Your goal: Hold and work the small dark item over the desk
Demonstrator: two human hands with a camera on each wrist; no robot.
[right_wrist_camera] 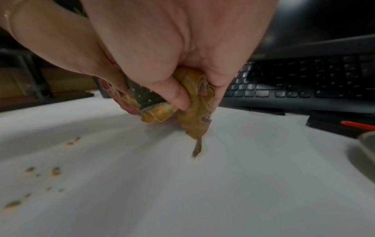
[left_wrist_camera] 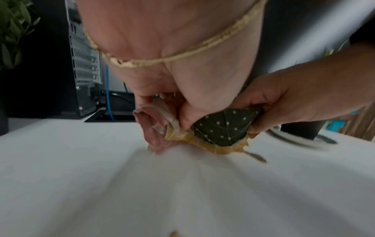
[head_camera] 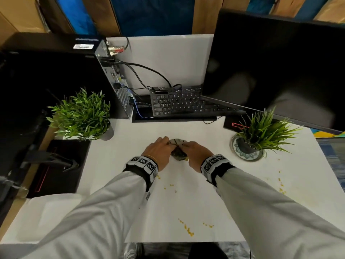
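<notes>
Head view: both hands (head_camera: 158,152) bunch cloth (head_camera: 178,149), axis unclear.

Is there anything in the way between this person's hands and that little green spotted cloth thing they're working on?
Nothing visible. The left hand and right hand both already grip the green dotted cloth bundle directly, just above the white table. Only yellow crumbs lie on the table nearer the person, apart from the hands.
</notes>
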